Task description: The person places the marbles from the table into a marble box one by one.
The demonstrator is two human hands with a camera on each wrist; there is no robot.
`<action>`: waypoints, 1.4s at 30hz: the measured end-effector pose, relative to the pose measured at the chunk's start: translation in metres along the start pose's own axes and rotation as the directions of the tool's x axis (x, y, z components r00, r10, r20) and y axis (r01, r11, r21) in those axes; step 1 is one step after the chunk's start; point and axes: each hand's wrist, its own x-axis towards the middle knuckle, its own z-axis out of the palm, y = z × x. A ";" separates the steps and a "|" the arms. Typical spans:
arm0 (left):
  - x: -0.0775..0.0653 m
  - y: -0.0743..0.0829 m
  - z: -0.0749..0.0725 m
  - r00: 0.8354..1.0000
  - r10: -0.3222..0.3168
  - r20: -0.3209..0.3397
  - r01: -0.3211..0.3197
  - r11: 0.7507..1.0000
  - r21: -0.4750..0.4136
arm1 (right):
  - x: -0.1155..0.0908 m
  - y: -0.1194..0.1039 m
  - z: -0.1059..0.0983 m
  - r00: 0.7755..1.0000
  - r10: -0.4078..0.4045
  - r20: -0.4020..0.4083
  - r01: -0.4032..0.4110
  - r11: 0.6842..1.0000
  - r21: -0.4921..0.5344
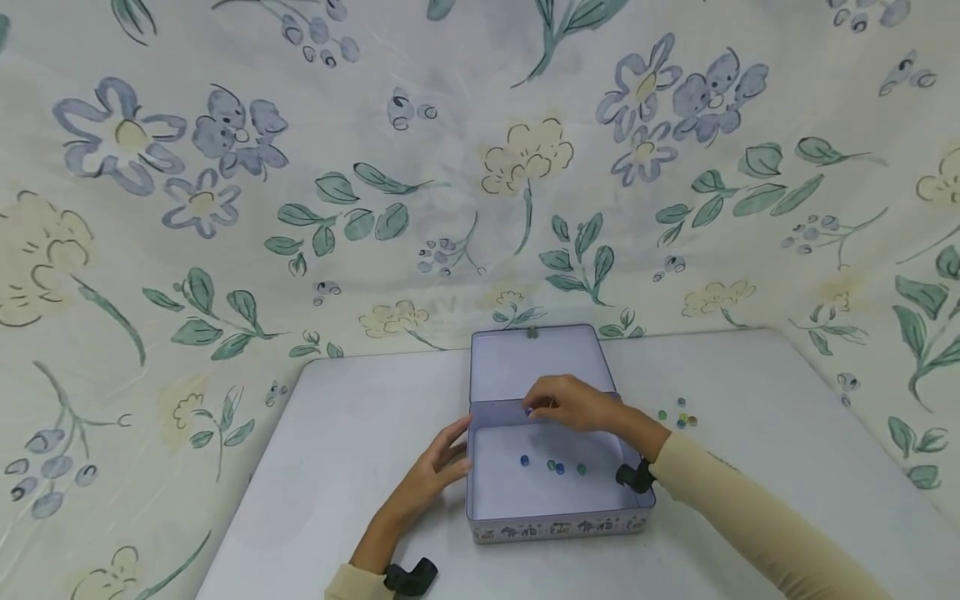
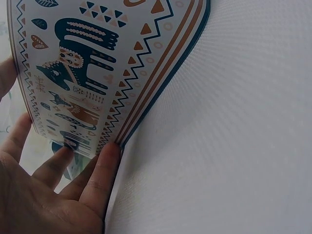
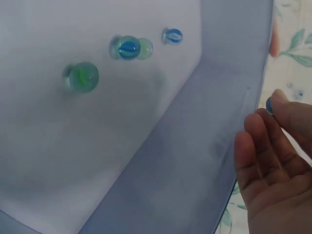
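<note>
A shallow tin box with a patterned outside and a pale lilac inside stands on the table, its lid folded back. Several glass marbles lie on its floor, among them a green marble and a blue-striped marble. Over the box's back part, my right hand pinches a blue marble between thumb and finger. My left hand rests against the box's left side with fingers spread; in the left wrist view its fingertips touch the patterned wall.
A few more marbles lie on the white table to the right of the box. Behind and around the table hangs a floral cloth. Each wrist wears a small black camera.
</note>
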 end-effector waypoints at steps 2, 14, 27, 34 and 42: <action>0.000 0.000 0.000 1.000 0.000 0.000 0.000 1.000 0.001 | 0.001 -0.002 0.001 1.000 -0.002 0.018 0.002 1.000 -0.003; -0.001 0.000 -0.002 1.000 -0.003 0.011 0.003 1.000 -0.014 | 0.006 -0.007 0.015 0.996 -0.004 0.088 0.005 1.000 -0.011; -0.002 0.004 -0.002 0.999 0.014 0.029 -0.014 1.000 -0.023 | 0.008 -0.006 0.031 0.993 0.015 0.121 -0.011 0.999 -0.033; -0.001 0.004 -0.001 1.000 0.001 0.015 -0.001 1.000 -0.020 | 0.007 -0.003 0.033 0.993 0.002 0.119 0.003 0.999 -0.036; -0.003 0.006 0.000 1.000 0.007 0.010 -0.007 1.000 -0.014 | 0.010 -0.004 0.038 0.992 0.024 0.127 -0.016 0.998 -0.061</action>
